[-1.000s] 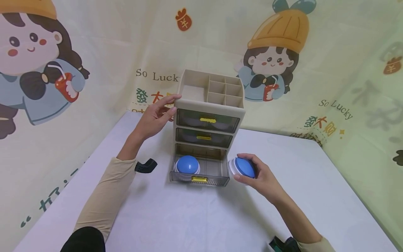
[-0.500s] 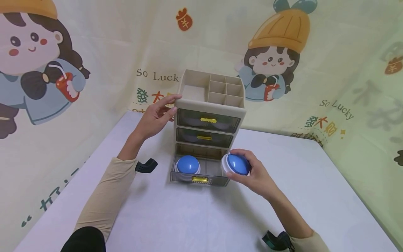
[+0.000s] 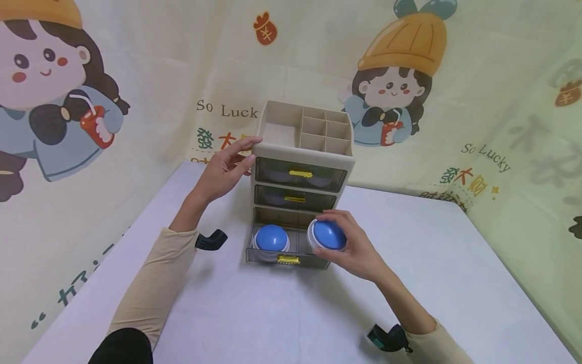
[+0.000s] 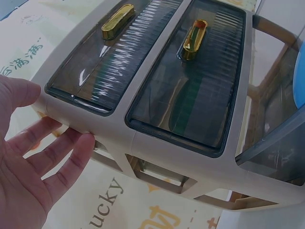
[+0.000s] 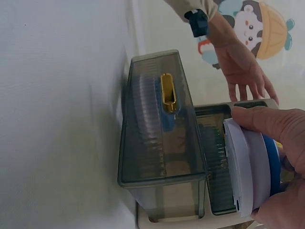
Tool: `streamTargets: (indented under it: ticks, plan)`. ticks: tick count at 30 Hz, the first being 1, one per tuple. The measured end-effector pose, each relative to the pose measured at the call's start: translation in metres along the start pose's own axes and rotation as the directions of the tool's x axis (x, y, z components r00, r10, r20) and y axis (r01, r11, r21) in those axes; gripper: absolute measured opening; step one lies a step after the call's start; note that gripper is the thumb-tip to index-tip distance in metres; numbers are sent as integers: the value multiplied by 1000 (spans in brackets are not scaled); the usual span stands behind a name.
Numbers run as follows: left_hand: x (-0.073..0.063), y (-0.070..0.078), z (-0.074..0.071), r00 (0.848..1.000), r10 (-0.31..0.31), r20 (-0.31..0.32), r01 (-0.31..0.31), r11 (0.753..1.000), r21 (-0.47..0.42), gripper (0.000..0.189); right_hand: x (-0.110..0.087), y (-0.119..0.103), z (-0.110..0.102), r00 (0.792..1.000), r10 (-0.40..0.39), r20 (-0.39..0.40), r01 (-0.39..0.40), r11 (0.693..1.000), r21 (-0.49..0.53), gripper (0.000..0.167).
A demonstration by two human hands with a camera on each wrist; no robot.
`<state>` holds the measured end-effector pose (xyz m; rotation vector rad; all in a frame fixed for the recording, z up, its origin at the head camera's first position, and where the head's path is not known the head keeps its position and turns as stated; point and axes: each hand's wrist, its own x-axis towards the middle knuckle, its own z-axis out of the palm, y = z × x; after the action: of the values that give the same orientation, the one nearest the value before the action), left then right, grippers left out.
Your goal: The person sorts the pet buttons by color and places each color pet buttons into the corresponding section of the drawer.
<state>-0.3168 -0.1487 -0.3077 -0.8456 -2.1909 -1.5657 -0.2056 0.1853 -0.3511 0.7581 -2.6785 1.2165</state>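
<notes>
A beige desktop drawer organizer [image 3: 303, 153] has its bottom drawer [image 3: 305, 261] pulled out. In the drawer's left half sits a blue dome push button [image 3: 271, 237] on a white base. My right hand [image 3: 353, 252] holds a second blue dome push button [image 3: 329, 235] by its sides, thumb nearest me, over the drawer's right half. That button's white base [image 5: 239, 167] stands above the drawer in the right wrist view. My left hand [image 3: 223, 174] touches the organizer's upper left side, its thumb at the front corner and its other fingers along the side.
Both upper drawers, with gold handles [image 3: 300, 173], are closed; faint round shapes show behind their smoky fronts. The organizer's top has several open compartments [image 3: 326, 129]. A white table [image 3: 254, 313] lies beneath, with a printed cartoon cloth [image 3: 309, 55] behind it.
My right hand has carried the push button leftward, from beside the bottom drawer to over its right half. My left hand stays at the organizer's side.
</notes>
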Motion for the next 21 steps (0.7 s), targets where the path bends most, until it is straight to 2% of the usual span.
streamTargets:
  ticks: [21]
  plan:
    - [-1,2,0,1000,7,2,-7,1000,-1,44,20,5,12,996,-43,83,38,998,56,62]
